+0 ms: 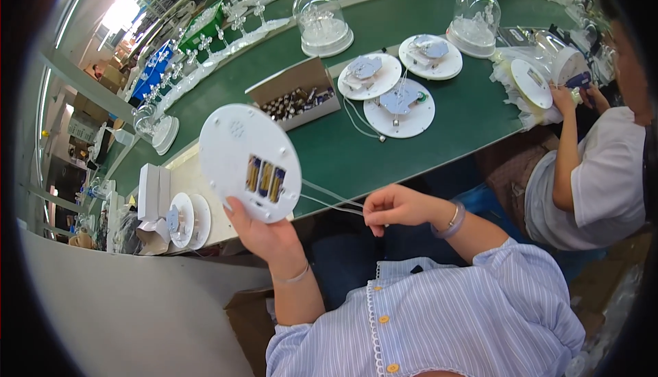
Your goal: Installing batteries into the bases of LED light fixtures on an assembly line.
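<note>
My left hand (266, 240) grips the lower edge of a white round base (229, 154), held up and tilted over the near edge of the bench. Its underside faces me, with three batteries (265, 179) side by side in an uncovered compartment and a cluster of small holes near the top. From behind the base, thin clear wires (329, 197) run across to my right hand (404, 207). There the fingers are closed around the wires, with a small tip showing below them. What sits on the base's far side is hidden.
Beyond the base, an open cardboard box (308, 113) holds many batteries. Three white discs with grey parts, one the nearest disc (404, 122), lie beside it. Clear domes (321, 20) stand farther back on the green bench (329, 164). At right, a co-worker (593, 164) handles another base.
</note>
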Demonstrator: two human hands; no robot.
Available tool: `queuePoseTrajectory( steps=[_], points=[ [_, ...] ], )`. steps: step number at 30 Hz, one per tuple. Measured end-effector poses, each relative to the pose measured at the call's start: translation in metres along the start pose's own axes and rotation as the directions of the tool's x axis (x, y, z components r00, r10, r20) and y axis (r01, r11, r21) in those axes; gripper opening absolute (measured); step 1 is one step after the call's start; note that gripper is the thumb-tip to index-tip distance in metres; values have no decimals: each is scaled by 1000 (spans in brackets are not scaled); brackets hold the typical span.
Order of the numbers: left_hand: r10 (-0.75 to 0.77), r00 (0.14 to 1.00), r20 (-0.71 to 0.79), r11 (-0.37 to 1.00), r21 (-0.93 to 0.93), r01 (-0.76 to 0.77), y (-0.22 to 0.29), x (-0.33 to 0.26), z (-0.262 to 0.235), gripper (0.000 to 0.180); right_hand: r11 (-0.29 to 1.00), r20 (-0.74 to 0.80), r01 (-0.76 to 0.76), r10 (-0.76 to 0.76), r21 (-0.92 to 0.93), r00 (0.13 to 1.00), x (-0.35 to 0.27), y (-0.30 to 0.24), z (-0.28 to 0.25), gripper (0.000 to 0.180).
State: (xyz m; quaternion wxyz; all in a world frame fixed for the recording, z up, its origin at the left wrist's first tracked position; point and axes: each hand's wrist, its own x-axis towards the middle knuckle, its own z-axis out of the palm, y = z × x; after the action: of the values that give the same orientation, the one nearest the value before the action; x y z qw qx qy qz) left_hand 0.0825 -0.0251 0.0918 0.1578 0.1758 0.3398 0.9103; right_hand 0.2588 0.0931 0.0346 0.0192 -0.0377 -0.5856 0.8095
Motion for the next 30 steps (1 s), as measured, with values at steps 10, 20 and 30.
queuePoseTrajectory(
  steps=[10, 20, 30],
  points=[
    [-291, 956, 34, 906, -313, 287, 31, 4, -32, 37, 996, 58, -21, 15, 92, 998, -16, 0, -10, 23],
    [-195, 879, 435, 576, -674, 462, 76, -39, 6, 41, 991, 250, 100, -120, 89, 961, -29, -31, 17, 21],
    [-92, 817, 569, 658, -582, 479, 91, -44, 13, 45, 968, 432, 236, -179, -81, 884, -31, -35, 34, 19]
  ],
)
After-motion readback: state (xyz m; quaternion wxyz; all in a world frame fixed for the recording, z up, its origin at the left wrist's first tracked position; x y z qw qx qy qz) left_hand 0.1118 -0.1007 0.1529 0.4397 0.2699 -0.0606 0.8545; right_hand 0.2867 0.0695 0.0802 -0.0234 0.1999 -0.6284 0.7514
